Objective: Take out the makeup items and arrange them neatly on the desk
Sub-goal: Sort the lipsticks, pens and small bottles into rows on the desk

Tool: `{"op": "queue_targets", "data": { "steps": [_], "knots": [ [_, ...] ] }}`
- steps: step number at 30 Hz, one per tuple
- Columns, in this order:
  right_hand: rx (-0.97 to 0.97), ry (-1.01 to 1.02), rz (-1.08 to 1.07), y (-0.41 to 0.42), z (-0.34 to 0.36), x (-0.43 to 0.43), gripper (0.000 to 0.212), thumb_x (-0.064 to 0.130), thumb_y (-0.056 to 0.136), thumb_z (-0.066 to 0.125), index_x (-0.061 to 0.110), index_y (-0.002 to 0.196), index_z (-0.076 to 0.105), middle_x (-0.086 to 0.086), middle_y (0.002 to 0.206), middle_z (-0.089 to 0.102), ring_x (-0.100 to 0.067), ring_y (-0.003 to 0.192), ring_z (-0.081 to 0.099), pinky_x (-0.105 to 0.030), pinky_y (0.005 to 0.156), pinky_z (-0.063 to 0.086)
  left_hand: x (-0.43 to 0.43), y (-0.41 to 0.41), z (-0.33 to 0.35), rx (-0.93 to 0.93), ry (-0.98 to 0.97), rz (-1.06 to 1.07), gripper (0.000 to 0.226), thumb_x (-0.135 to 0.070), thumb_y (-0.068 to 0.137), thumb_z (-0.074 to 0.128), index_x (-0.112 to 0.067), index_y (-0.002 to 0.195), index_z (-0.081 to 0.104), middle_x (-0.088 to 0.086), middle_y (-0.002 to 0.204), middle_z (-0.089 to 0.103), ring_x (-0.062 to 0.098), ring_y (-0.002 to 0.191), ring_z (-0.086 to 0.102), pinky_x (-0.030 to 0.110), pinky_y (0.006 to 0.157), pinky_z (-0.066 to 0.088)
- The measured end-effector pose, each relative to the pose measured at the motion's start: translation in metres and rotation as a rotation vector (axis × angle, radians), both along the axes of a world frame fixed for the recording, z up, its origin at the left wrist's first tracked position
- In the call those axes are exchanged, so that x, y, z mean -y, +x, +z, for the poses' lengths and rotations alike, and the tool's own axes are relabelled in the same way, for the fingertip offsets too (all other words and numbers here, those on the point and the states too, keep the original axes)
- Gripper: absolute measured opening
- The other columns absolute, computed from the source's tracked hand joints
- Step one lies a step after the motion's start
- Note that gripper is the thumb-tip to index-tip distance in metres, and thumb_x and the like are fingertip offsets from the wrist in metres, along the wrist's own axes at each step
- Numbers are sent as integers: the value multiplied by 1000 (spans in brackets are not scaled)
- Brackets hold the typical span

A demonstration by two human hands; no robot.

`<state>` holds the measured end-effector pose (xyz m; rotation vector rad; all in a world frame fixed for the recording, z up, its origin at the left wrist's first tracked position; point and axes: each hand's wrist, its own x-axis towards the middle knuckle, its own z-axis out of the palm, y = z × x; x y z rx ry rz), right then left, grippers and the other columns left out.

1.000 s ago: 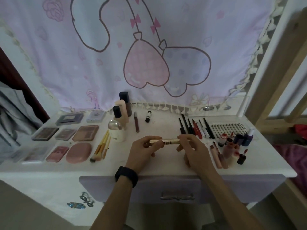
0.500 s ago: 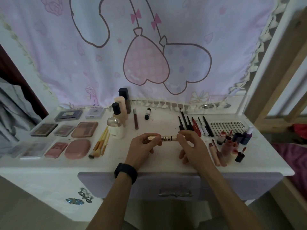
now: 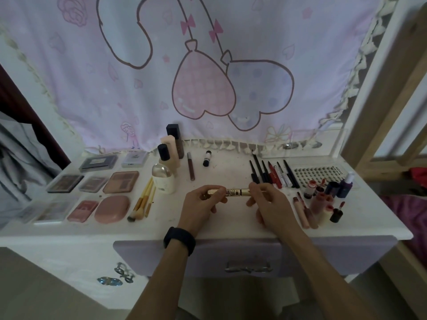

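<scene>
While most items already lie sorted across the desk (image 3: 231, 167), the gold tube (image 3: 231, 192) hovers just above it at centre frame, its ends pinched by the left hand (image 3: 201, 204) and right hand (image 3: 270, 204). It seems among the last to place. Counted: three brushes (image 3: 143, 202), four bottles (image 3: 163, 179), roughly seven pencils (image 3: 272, 174).

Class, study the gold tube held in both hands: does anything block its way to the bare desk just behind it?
Nothing visible does. The gold tube, pinched by the left hand and right hand, hangs before bare desk; only a small capped bottle lies farther back.
</scene>
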<state>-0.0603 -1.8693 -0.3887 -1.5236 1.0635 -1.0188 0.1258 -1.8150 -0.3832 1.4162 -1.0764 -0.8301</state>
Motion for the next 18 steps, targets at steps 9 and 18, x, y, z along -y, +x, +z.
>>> {"op": "queue_targets", "data": {
  "steps": [9, 18],
  "knots": [
    [81, 2, 67, -5, -1, -1, 17, 29, 96, 64, 33, 113, 62, 11, 102, 68, -20, 55, 64, -25, 47, 49, 1, -1, 0, 1, 4, 13, 18, -29, 94, 66, -16, 101, 75, 2, 81, 76, 3, 53, 52, 13, 49, 41],
    [81, -75, 56, -7, -6, -1, 18, 14, 99, 59, 32, 99, 64, 9, 91, 67, -14, 53, 59, -23, 47, 46, 2, -1, -1, -2, 5, 26, 16, -27, 95, 65, -16, 100, 75, 1, 80, 75, 3, 53, 51, 13, 48, 40]
  ]
}}
